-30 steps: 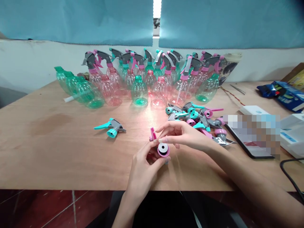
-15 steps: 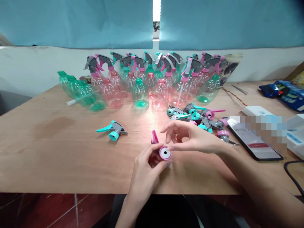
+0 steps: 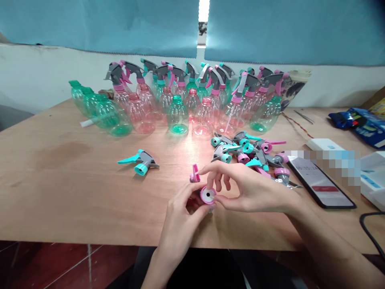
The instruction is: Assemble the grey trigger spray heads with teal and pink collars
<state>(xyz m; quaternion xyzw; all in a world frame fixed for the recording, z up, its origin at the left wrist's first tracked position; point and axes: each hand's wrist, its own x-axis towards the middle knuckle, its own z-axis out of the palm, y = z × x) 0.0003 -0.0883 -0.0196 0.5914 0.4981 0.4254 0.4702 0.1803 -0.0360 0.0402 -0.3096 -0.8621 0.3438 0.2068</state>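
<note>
1. We see the wide wooden tabletop [image 3: 90, 200] framed much as it was a second ago, with only a small shift of the view.
2. Across its back, the pink and green bottles [image 3: 178, 118] keep their places, many wearing spray heads, several open-necked.
3. The pile of loose spray heads [image 3: 258, 154] lies in front of them to the right; we now see a teal collar at its near edge that the right hand covers earlier.
4. The right hand [image 3: 248, 188] sits lower than half a second ago. Its index finger stretches toward the pink trigger [image 3: 195, 172]; its thumb and a bent finger are at the collar's edge, and we cannot tell whether they pinch it. The remaining fingers curl loosely.
5. The left hand [image 3: 182, 210] keeps its fingers wrapped around the held spray head [image 3: 203, 200], thumb by the pink collar [image 3: 208, 203], near the tabletop's front edge.
6. The teal spray head [image 3: 141, 160] lies alone to the left, unmoved.
7. The white disc [image 3: 205, 195] lies within the collar; a second ago we see black beneath it, and now that black is out of sight.
</note>
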